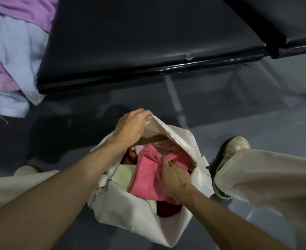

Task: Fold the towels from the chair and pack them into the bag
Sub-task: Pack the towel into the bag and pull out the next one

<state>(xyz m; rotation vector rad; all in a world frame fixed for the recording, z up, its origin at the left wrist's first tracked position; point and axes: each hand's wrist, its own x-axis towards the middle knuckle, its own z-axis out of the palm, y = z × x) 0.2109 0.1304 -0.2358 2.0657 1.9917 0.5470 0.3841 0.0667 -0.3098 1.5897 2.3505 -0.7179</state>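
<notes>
A white zip bag (130,219) stands open on the floor between my feet. My left hand (130,126) grips the far rim of its opening and holds it wide. My right hand (172,175) lies inside the bag, fingers pressed on a folded pink towel (146,170). Beside it in the bag are a light green towel (123,175), something dark red (168,208) and a brown piece. Purple (22,13) and light blue towels (13,46) lie heaped on the chair at the far left.
A row of black padded seats (148,38) runs across the top, their front edge just beyond the bag. The floor is grey. My right shoe (233,150) and pale trouser leg (267,177) stand right of the bag; my left leg is at the left.
</notes>
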